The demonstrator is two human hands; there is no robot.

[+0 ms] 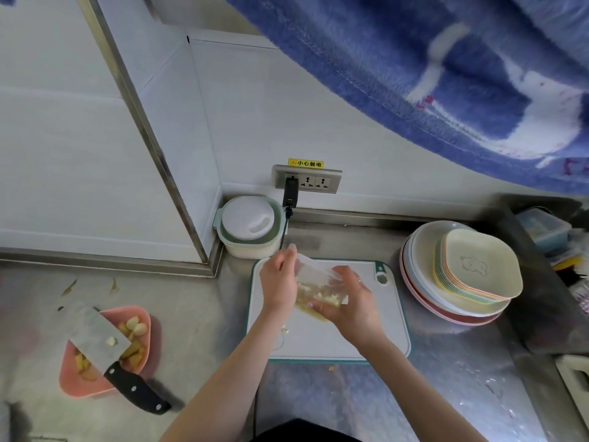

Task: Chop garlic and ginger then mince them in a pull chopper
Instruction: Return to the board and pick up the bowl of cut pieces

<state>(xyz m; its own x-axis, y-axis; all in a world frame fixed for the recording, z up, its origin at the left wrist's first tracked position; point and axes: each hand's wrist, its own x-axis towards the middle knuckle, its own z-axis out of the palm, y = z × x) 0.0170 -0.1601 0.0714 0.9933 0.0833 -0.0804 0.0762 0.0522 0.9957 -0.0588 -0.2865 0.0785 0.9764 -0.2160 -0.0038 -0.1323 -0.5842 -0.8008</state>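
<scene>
Over the white cutting board I hold the clear chopper bowl, tilted, with chopped garlic and ginger pieces inside. My right hand cups the bowl from below and from the right. My left hand grips its left rim, one finger raised. A few bits of garlic lie on the board. At the left, a cleaver rests across a pink plate that holds garlic cloves and ginger chunks. The chopper's white pull lid sits on a container by the wall.
A stack of plates and square dishes stands right of the board. A wall socket with a black plug and cable is behind it. A blue towel hangs overhead at the right. Peel scraps lie on the steel counter.
</scene>
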